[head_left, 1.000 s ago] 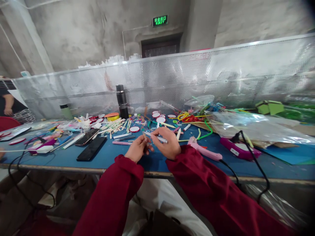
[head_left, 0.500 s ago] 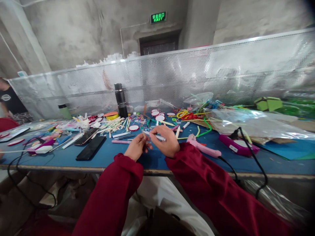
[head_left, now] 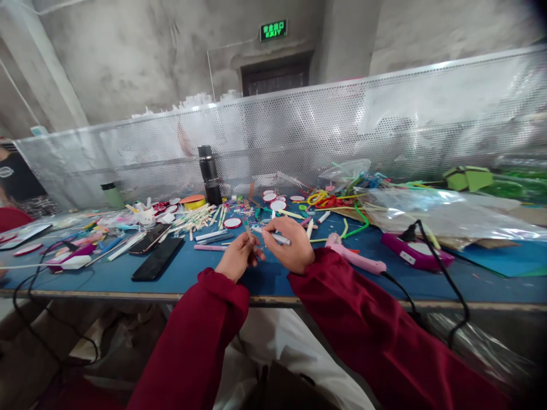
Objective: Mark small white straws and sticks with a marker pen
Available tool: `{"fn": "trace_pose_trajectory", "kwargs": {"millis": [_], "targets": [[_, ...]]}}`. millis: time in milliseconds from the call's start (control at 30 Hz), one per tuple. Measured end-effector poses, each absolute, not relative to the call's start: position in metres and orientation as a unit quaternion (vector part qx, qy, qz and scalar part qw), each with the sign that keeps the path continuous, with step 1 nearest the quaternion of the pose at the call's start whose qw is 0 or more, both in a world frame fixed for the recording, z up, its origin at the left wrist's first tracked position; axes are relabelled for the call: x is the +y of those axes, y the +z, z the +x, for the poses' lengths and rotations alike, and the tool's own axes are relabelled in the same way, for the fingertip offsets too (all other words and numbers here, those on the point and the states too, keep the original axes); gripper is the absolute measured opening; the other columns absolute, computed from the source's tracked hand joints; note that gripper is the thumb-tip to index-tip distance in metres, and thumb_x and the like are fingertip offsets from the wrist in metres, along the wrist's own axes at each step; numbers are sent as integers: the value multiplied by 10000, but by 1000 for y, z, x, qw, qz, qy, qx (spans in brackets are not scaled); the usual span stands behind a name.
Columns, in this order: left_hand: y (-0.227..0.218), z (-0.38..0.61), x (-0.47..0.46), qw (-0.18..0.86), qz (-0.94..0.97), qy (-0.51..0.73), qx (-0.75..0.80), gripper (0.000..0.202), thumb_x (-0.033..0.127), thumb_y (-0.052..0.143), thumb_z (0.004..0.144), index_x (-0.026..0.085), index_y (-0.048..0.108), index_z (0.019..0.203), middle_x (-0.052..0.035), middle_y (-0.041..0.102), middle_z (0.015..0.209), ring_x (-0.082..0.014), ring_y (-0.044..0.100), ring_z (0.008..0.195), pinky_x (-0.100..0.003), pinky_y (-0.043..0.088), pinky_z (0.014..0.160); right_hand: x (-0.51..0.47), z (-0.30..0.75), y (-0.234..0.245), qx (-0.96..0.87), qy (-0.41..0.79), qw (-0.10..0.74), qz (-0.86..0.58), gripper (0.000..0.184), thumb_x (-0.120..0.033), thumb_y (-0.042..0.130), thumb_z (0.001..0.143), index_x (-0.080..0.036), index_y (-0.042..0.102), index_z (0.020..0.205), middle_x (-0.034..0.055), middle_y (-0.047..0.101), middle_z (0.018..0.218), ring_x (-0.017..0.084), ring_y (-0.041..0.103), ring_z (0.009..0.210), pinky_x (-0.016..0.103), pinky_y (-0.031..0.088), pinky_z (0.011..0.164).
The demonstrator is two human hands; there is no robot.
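My left hand [head_left: 237, 255] is closed in a pinch around a small wooden craft stick [head_left: 247, 226], which points up and has a greenish tip. Between the fingers of my right hand [head_left: 294, 242] lies a white marker [head_left: 281, 238], its front end turned toward the stick; a small gap seems to part the two. Just left of my hands, a pink marker [head_left: 209, 247] and a whitish marker [head_left: 211, 234] rest on the blue tabletop [head_left: 273, 279]. A white disc with a red rim [head_left: 232, 222] sits behind them.
A pink glue gun [head_left: 354, 256] and a purple power strip [head_left: 414, 250] with a black cord lie to the right. Two dark phones, one a black phone [head_left: 158, 259], are at left. A black bottle [head_left: 209, 173] stands before the perforated metal screen [head_left: 299, 136]. Loose craft sticks [head_left: 203, 219] lie about.
The craft stick in my left hand now stands more upright, its greenish tip showing above the fingers. My right hand with the marker has shifted slightly right, away from it.
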State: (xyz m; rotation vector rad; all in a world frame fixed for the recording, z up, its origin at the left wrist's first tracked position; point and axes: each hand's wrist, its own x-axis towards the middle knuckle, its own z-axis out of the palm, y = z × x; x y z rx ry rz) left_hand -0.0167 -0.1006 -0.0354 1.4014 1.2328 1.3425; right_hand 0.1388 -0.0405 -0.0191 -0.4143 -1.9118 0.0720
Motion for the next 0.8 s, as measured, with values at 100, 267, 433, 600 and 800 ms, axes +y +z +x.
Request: {"fn": "trace_pose_trajectory", "kwargs": {"millis": [100, 267, 433, 600, 800], "targets": [[-35, -17, -101, 410, 561, 532, 485, 449, 631, 580, 873, 190, 500, 910, -7, 646, 659, -84, 507, 454, -202, 265, 441, -42, 139, -18, -812, 39, 559, -165, 155, -229, 578, 917, -249, 601, 765, 11, 689, 764, 188, 619, 764, 343, 456, 767], [-36, -17, -101, 406, 561, 530, 489, 443, 622, 585, 873, 189, 497, 907, -10, 652, 669, -84, 514, 459, -199, 269, 439, -42, 138, -18, -820, 38, 547, -163, 158, -224, 579, 914, -245, 601, 759, 6, 689, 758, 186, 617, 757, 346, 451, 781], [-37, -19, -100, 406, 564, 529, 487, 418, 600, 567, 889, 189, 491, 910, -21, 667, 681, -81, 504, 454, -199, 265, 436, -42, 138, -18, -811, 50, 559, -168, 161, -239, 578, 923, -244, 602, 764, 8, 689, 762, 187, 616, 758, 349, 452, 779], [-36, -19, -99, 401, 569, 525, 490, 371, 555, 535, 917, 187, 485, 909, -28, 675, 697, -76, 501, 457, -192, 276, 438, -42, 138, -18, -817, 47, 551, -164, 162, -224, 575, 921, -240, 599, 761, 7, 685, 755, 182, 611, 746, 345, 444, 763], [-37, -19, -100, 398, 572, 526, 488, 363, 546, 528, 923, 186, 485, 904, -27, 675, 698, -75, 504, 461, -188, 270, 435, -42, 138, -18, -817, 56, 551, -163, 162, -233, 579, 925, -238, 605, 765, 6, 685, 761, 178, 614, 750, 335, 445, 761]]}}
